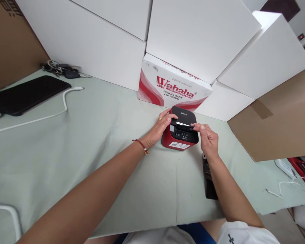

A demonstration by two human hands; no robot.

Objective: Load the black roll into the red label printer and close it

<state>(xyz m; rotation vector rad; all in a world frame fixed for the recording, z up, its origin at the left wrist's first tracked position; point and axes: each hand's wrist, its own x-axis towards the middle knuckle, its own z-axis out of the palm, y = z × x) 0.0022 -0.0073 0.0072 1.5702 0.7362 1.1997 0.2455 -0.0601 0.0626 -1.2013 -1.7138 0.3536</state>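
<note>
A small red and black label printer (184, 117) stands on the cloth-covered table, its front panel with buttons facing me. A thin white paper strip (184, 124) shows along the slot at the front edge of its black top. My left hand (161, 127) wraps the printer's left side, fingertips resting on the top. At the slot's right end, my right hand (207, 135) pinches thumb and forefinger together on the end of the strip; the fingers partly hide it. Beneath my right forearm lies a black object (209, 183), partly covered by the arm.
Behind the printer are a Wahaha water carton (173, 87) and stacked white boxes (96, 47). A black phone (27, 95), keys (62, 69) and a white cable (64, 100) lie at left. Brown cardboard (282, 118) and another white cable (282, 186) are at right.
</note>
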